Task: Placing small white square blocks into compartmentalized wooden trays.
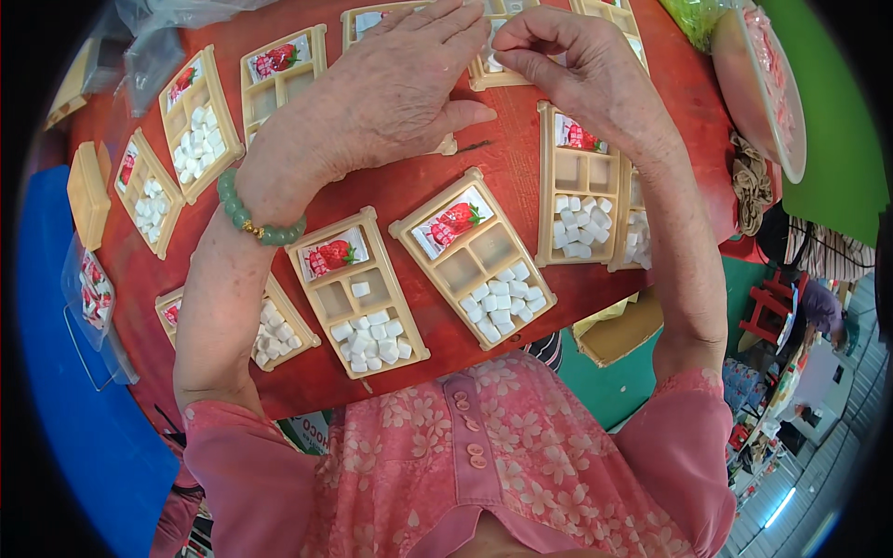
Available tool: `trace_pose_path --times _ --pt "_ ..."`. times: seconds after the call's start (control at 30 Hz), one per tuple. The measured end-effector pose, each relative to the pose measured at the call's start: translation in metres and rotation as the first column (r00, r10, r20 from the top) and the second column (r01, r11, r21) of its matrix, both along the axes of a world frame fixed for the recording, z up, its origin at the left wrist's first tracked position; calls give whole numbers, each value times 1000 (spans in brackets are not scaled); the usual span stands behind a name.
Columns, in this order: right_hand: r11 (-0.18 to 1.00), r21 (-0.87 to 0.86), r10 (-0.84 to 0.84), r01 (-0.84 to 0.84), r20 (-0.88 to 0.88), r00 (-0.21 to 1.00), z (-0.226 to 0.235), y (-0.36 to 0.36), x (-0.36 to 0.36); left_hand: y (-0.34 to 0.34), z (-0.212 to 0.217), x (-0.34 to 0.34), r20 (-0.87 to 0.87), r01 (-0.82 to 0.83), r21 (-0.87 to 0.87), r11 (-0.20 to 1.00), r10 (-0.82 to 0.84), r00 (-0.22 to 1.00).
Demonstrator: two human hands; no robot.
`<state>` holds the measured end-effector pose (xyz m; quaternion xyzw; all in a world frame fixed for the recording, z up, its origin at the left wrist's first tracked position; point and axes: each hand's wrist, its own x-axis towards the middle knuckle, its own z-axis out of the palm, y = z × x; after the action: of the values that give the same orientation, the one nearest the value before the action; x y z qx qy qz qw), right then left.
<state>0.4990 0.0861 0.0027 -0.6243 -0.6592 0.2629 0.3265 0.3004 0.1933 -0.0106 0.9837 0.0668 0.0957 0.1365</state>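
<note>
**Hands at the far trays of a red worktable**

Pink floral blouse point(484, 446) fills the near edge. Left hand point(391, 84), with a green bead bracelet point(256, 219) at the wrist, lies flat and open over a beige compartmented plastic tray point(367, 23). Right hand point(577, 65) pinches thumb to fingertips at another tray point(493, 70); what it pinches cannot be told. More such trays with strawberry labels and small white cubes point(502, 302) cover the round red tabletop point(409, 186). Outward: blue floor point(65, 391) on the left, green floor point(828, 139) on the right, red stool point(767, 307) beyond.
</note>
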Motion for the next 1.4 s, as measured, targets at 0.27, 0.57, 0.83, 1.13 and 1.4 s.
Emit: trace_pose_path --times 0.27,0.57,0.83,1.13,1.4 --pt "996 -89 -34 30 -41 999 -10 -3 11 -2 2 -1 -14 0 -2 1000 0 1000" --pt "993 -31 -119 118 -52 991 -16 3 26 -6 -19 -5 188 -109 -52 993 117 975" --pt "996 -63 -63 58 -70 996 -19 6 23 -11 -15 -2 80 -83 -6 997 84 993" --pt "984 -107 -168 140 -347 923 -25 5 41 -14 -18 -3 116 -115 -25 993 117 986" --pt "994 -95 -64 60 -49 997 -24 14 28 -14 -19 -1 71 -106 18 994 104 992"
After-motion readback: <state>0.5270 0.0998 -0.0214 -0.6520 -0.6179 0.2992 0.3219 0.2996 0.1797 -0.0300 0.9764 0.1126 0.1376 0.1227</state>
